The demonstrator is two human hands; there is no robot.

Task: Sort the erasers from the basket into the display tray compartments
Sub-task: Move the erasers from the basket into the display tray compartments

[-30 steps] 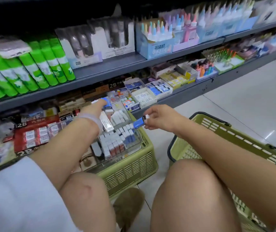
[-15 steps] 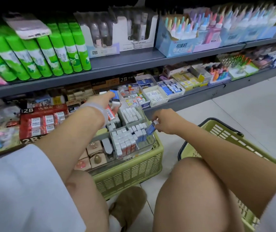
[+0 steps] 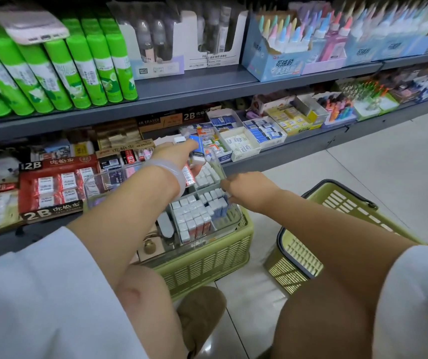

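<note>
A clear display tray (image 3: pixel 236 216) with several compartments of white and blue-sleeved erasers sits on top of a green basket (image 3: pixel 207 257). My left hand (image 3: pixel 179 159) hovers over the tray's far end and holds a bunch of erasers (image 3: pixel 197 150), blue-sleeved and red-sleeved. My right hand (image 3: pixel 244 189) is down at the tray's right side, its fingertips pinching a blue-sleeved eraser (image 3: pixel 226 200) at the row of blue erasers in the near compartment. Most of that eraser is hidden by my fingers.
A second green basket (image 3: pixel 342 203) with a dark handle stands on the floor at the right. Shelves ahead carry eraser boxes (image 3: pixel 239 143), a red 2B box (image 3: pixel 55 187), green tubes (image 3: pixel 78 71) and glue bottles. My knees fill the foreground.
My right hand has gone from mid-air down to the tray's near compartment with the blue eraser. My left hand stayed over the tray with its erasers.
</note>
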